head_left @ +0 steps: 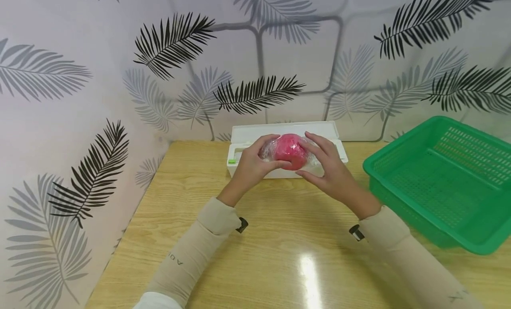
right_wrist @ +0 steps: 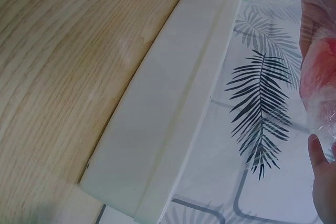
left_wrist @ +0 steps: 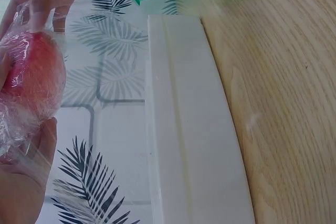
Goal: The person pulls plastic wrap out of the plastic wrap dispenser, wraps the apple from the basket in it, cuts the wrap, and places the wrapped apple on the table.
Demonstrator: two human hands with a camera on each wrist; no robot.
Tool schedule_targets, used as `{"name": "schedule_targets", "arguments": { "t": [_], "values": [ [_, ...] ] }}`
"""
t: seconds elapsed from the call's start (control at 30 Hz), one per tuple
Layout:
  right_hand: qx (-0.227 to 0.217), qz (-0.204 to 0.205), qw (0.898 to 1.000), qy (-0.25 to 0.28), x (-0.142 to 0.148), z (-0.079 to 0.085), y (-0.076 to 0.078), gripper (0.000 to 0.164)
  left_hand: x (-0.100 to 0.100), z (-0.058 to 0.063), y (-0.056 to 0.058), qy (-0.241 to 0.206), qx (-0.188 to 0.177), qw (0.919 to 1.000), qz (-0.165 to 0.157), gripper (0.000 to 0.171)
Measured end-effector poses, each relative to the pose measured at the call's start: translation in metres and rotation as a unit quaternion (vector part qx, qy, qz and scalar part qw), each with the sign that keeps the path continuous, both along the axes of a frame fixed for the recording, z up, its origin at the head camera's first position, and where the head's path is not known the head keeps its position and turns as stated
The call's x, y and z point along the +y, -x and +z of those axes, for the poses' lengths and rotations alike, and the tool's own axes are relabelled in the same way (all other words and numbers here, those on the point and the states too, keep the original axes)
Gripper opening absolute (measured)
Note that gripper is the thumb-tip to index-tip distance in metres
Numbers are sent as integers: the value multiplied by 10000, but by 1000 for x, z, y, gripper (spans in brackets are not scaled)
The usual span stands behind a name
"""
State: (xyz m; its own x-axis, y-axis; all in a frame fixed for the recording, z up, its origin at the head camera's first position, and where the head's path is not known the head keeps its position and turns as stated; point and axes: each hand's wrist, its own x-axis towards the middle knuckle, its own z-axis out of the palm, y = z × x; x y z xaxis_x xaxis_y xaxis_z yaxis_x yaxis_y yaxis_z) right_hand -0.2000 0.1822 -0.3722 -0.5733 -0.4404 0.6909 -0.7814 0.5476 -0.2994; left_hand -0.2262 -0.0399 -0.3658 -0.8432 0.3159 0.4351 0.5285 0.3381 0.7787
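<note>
The wrapping of the red item [head_left: 290, 151] in clear film [head_left: 314, 163] appears to be in hand, and the loose film seems to need tucking in snugly next. The item is held between the curled fingers of the left hand [head_left: 254, 163] and right hand [head_left: 330, 168], raised off the worktop [head_left: 255, 260] near the box [head_left: 275, 173].

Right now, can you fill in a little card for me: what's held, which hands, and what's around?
Held: round pinkish-red object in crinkly clear plastic wrap
Left hand: grips the object's left side
Right hand: grips the object's right side
Nearby: long white box, lid open
Far right: green perforated plastic basket
Surface: light-brown wooden table
Wall: pale, with black and grey leaf prints
</note>
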Motion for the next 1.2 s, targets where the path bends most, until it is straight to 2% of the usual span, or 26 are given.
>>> {"name": "schedule_targets", "arguments": {
  "t": [0.3,0.47,0.6,0.77,0.87,1.03,1.13,1.2],
  "values": [
    [169,40,9998,-140,-6,0,2,86,-5,7,-3,159,-173,9997,4,60],
    [242,216,9991,-259,-9,-2,4,87,-6,7,-3,304,-296,9991,-14,58],
    [46,383,9989,-249,-12,-2,4,88,-6,7,-2,484,-493,9976,17,57],
    [-333,310,9989,-130,-12,-5,4,92,-6,5,-3,971,-835,9918,20,58],
    [-471,248,9986,2,-12,-7,5,92,-5,5,-4,1082,-956,9893,-222,60],
    [-670,174,9971,327,-13,-7,4,90,-5,6,-5,863,-807,9900,-775,72],
    [-1065,121,9920,672,-13,-6,3,87,-6,7,-7,863,-472,9917,-828,80],
    [-1436,94,9849,964,-14,-5,2,84,-5,7,-7,836,-282,9921,-890,84]
  ]
}}
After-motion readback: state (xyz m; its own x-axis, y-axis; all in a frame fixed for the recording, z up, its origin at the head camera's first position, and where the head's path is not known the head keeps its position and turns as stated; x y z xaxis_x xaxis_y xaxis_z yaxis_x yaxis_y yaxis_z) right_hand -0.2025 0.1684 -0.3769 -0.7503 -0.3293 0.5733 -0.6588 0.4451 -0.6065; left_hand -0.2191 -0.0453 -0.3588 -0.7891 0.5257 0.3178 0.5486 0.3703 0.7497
